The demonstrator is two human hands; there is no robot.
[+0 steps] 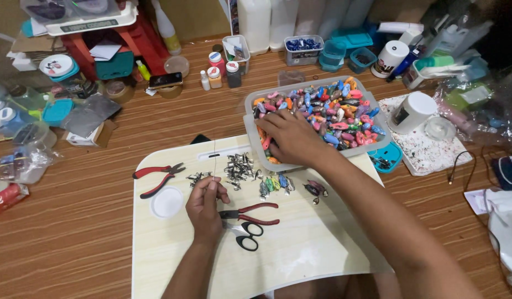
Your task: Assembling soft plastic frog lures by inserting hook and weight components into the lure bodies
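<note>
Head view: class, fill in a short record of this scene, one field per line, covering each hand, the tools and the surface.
left hand: pinches a thin wire upright
right hand: reaches into the grey tray of colourful lures
tools: red pliers to the left; second pliers and scissors beside the left hand
small parts: pile of metal swivels; row of finished lures
surface: pale lap desk on wooden floor

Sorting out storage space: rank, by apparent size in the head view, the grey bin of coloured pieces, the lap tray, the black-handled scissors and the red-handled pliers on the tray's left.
1. Lap tray
2. Grey bin
3. Red-handled pliers and black-handled scissors: look alike, unranked.
</note>
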